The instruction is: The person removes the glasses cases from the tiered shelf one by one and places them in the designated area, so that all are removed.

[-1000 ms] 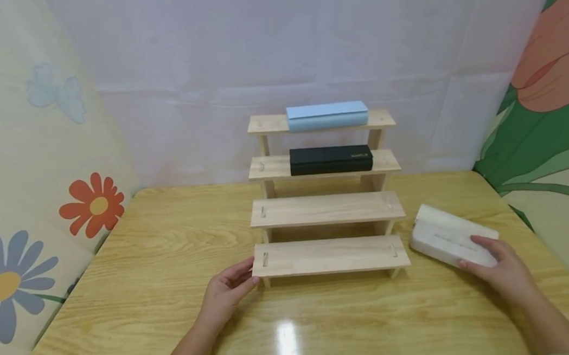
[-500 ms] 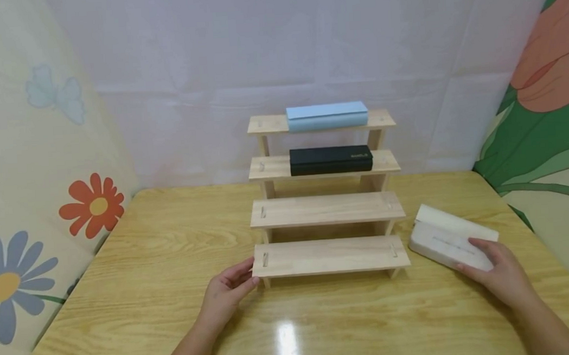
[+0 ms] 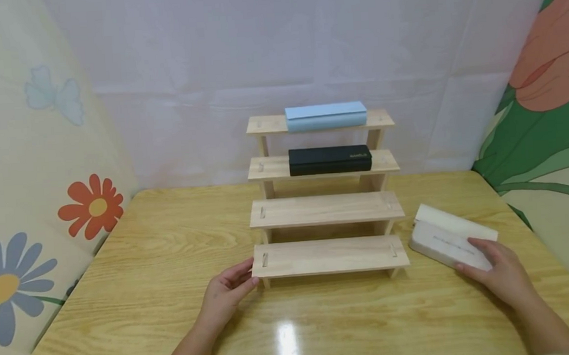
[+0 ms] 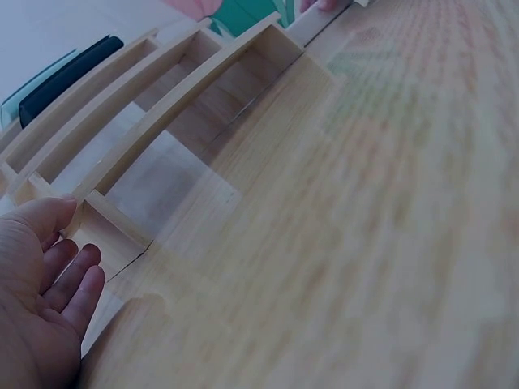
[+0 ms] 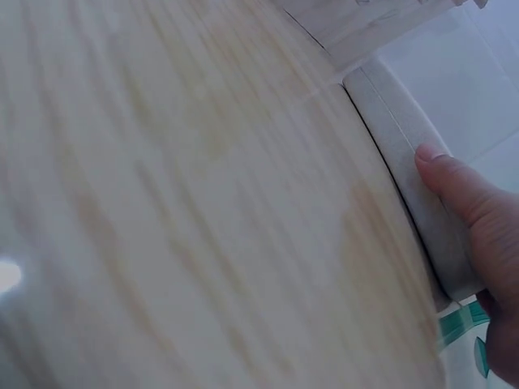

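Note:
A four-step wooden display stand stands on the table, with a light-blue glasses case on its top shelf and a black one on the shelf below. My left hand holds the left end of the lowest shelf, thumb at its front corner. In the left wrist view, that thumb touches the board's end and the other fingers curl loosely beneath. To the stand's right, a white glasses case lies slanted on the table. My right hand grips its near right end; the thumb presses its side.
The wood-grain table extends on both sides of the stand. Behind it hangs a white cloth. Floral panels flank the table at left and right. The lower two shelves show bare boards.
Over the last second the white case has turned or tipped slightly under my right hand, which has shifted a little left. My left hand stays at the stand.

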Demonstrator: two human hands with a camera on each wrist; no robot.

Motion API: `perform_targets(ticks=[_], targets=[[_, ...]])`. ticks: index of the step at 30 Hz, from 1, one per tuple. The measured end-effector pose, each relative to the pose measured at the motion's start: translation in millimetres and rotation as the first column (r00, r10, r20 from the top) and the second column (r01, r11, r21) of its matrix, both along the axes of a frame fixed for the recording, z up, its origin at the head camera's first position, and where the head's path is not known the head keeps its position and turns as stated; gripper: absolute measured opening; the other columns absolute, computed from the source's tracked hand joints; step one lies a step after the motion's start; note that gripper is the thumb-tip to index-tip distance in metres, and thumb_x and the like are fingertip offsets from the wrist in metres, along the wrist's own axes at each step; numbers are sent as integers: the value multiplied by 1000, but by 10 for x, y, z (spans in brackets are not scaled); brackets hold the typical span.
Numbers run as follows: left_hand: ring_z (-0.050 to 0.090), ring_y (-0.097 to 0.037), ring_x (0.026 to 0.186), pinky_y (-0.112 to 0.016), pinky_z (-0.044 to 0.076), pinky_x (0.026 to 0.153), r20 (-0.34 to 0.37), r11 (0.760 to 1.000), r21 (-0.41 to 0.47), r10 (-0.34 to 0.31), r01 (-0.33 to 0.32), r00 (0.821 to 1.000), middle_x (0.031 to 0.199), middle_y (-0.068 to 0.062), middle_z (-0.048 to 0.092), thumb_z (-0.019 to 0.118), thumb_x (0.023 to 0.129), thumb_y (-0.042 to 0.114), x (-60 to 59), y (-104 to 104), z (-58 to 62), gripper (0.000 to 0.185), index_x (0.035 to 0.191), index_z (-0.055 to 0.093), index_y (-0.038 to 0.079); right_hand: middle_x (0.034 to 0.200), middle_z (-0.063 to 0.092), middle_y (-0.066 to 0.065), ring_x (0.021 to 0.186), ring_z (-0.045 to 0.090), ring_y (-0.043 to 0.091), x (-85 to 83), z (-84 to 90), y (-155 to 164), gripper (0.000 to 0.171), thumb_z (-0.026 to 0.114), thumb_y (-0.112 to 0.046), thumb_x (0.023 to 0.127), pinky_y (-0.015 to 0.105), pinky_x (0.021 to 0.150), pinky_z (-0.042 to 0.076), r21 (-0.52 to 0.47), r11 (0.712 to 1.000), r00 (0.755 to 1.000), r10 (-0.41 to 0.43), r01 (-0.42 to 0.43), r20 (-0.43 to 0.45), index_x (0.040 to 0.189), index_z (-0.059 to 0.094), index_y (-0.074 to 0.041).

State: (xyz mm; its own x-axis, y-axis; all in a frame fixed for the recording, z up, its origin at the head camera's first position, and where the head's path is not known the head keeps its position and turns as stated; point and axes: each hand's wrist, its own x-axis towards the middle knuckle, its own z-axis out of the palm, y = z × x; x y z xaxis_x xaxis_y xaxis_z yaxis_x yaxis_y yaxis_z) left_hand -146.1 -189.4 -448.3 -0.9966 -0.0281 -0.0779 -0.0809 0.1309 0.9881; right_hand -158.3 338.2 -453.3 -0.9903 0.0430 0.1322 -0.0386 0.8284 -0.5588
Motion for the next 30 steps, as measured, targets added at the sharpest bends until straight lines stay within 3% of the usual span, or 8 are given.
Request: perform_targets(ticks=[10, 19, 30], targets=[[65, -2, 95, -15, 56, 82, -36, 1000, 13, -5, 6, 999, 129, -23, 62, 70, 87, 0, 2, -3, 12, 45, 129, 57, -8, 140, 35, 39, 125, 27, 62, -87, 28, 58, 80, 73, -41, 86, 76, 99, 24, 25, 1000, 999, 10, -11, 33, 141, 41, 7], [65, -3, 96, -17, 56, 82, -10, 1000, 11, 4, -4, 1000, 129, -22, 63, 70, 86, 0, -4, -1, -11, 45, 129, 58, -6, 135, 39, 40, 122, 31, 60, -197, 31, 73, 77, 75, -37, 85, 74, 99, 27, 32, 999, 1000, 5, -4, -31, 136, 44, 10], [66, -3, 95, -17, 56, 82, -27, 1000, 14, 3, -2, 1000, 128, -20, 64, 71, 86, 0, 6, -3, -6, 46, 129, 58, -8, 137, 33, 44, 123, 30, 62, -312, 83, 69, 81, 70, -45, 88, 75, 99, 27, 70, 997, 999, -42, 41, 8, 137, 41, 13]])
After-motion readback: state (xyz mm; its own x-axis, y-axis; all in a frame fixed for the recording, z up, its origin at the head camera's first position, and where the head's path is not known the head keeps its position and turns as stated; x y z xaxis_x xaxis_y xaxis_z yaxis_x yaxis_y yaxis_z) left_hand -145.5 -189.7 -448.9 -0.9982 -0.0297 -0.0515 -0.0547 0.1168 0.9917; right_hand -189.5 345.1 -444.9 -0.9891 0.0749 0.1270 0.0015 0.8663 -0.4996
